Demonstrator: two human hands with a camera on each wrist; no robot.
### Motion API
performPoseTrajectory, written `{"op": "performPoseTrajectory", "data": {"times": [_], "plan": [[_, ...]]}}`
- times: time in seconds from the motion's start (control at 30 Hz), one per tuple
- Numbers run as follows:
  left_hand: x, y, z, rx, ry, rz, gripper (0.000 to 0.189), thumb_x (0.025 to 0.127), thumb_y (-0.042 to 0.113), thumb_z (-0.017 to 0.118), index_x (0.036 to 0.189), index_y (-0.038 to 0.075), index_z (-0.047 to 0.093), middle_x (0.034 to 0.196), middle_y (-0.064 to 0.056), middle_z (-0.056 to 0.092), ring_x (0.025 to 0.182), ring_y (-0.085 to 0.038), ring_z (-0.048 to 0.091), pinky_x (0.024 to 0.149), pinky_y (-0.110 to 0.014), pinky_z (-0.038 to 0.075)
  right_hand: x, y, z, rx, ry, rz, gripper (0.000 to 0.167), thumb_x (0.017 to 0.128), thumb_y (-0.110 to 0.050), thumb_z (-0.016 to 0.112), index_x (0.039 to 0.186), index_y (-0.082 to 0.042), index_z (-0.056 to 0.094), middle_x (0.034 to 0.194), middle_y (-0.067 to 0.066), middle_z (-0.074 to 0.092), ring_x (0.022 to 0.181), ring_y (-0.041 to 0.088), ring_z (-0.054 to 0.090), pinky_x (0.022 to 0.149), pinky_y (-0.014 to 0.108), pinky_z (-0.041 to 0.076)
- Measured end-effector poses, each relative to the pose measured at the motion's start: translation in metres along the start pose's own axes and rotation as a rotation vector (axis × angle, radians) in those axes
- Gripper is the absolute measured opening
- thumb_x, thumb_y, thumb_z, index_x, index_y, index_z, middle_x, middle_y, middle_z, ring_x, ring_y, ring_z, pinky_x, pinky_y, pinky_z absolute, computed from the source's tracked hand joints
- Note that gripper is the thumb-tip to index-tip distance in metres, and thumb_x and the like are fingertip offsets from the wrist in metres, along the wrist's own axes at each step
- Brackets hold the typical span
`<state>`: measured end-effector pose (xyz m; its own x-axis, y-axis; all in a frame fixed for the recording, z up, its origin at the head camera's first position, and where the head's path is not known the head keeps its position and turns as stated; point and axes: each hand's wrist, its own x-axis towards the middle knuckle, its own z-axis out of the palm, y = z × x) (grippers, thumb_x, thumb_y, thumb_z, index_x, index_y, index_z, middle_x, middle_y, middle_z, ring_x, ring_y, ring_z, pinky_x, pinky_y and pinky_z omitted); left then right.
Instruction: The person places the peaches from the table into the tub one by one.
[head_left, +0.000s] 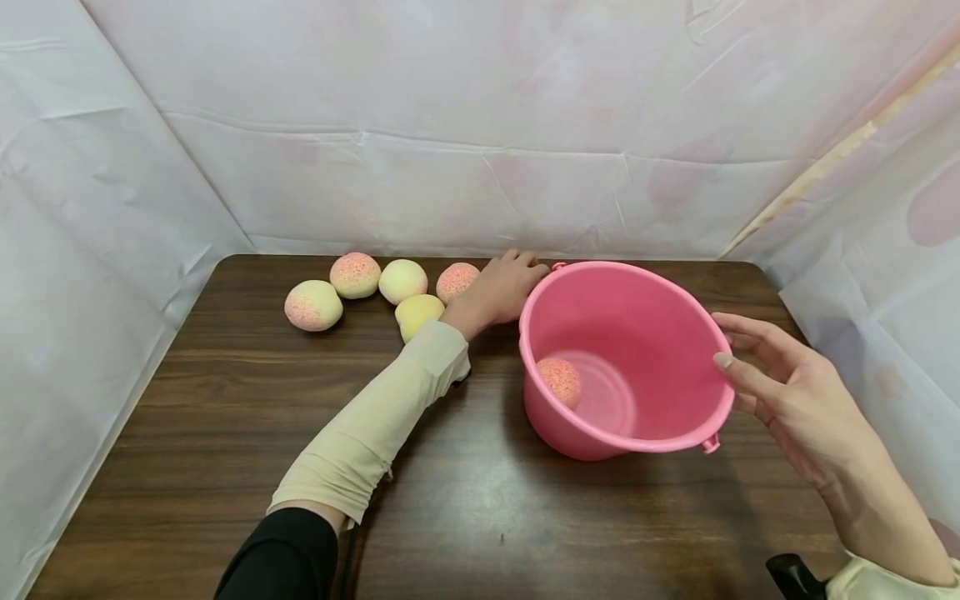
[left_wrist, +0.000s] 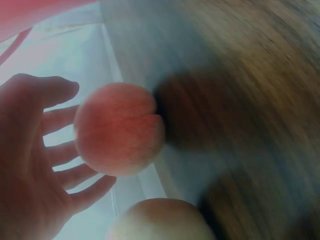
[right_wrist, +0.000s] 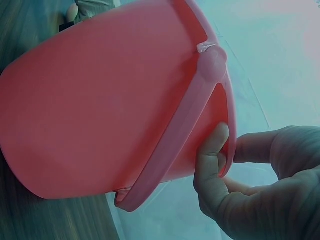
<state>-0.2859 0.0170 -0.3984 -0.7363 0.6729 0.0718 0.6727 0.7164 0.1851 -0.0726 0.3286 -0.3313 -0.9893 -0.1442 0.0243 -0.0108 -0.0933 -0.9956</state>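
Observation:
A pink bucket [head_left: 615, 350] stands tilted on the table, with one peach [head_left: 560, 382] lying inside it. My right hand [head_left: 795, 400] pinches the bucket's rim on the right side; in the right wrist view its fingers [right_wrist: 212, 145] lie on both sides of the rim, near the pink carrying handle [right_wrist: 170, 135]. To the left of the bucket, at the table's back edge, is my left hand [head_left: 501, 287]. Its fingers are spread beside a peach [left_wrist: 120, 129] in the left wrist view, with the thumb apart from it. Another peach [left_wrist: 160, 222] shows below.
Several peaches lie on the back left of the table: a pale one [head_left: 403, 282], a yellow one [head_left: 418, 315], two pink-and-cream ones [head_left: 355, 275], and a pink one [head_left: 456, 282] next to the left wrist. White sheeting [head_left: 450, 192] hangs behind the dark wooden table [head_left: 225, 433].

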Motion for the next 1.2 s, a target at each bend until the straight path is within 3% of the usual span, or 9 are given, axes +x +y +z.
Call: {"op": "performPoseTrajectory", "data": {"times": [0.57,0.77,0.97,1.2], "plan": [[0.001,-0.004,0.014,-0.018,0.007,0.002,0.048,0.105,0.046,0.053,0.147,0.023,0.055,0.15,-0.01,0.05,0.144,-0.034,0.043,0.108,-0.059,0.048,-0.001,0.002,0.002,0.008,-0.001,-0.008,0.052,0.101,0.014,0.05,0.15,-0.004,0.05,0.125,0.005,0.064,0.098,0.013,0.075,0.081,0.028,0.063],[0.002,-0.005,0.017,-0.07,0.013,0.004,0.05,0.105,0.043,0.055,0.149,0.02,0.053,0.152,-0.012,0.047,0.144,-0.035,0.042,0.105,-0.057,0.052,0.0,0.001,0.002,0.002,0.0,-0.016,0.052,0.101,0.014,0.05,0.15,-0.004,0.05,0.124,0.005,0.064,0.097,0.013,0.076,0.081,0.029,0.063],[0.003,-0.006,0.02,-0.066,0.027,0.019,0.047,0.106,0.04,0.055,0.147,0.019,0.054,0.151,-0.014,0.048,0.142,-0.037,0.044,0.105,-0.055,0.052,-0.001,0.001,0.003,0.002,-0.001,-0.017,0.052,0.102,0.014,0.05,0.15,-0.004,0.05,0.124,0.005,0.064,0.096,0.013,0.076,0.081,0.029,0.063],[0.002,-0.005,0.019,-0.061,0.021,-0.013,0.046,0.106,0.042,0.053,0.146,0.022,0.054,0.15,-0.012,0.049,0.142,-0.036,0.043,0.104,-0.058,0.052,-0.001,0.001,0.003,-0.006,0.003,-0.017,0.051,0.101,0.014,0.05,0.15,-0.003,0.05,0.122,0.006,0.064,0.096,0.014,0.075,0.082,0.029,0.063]]}}
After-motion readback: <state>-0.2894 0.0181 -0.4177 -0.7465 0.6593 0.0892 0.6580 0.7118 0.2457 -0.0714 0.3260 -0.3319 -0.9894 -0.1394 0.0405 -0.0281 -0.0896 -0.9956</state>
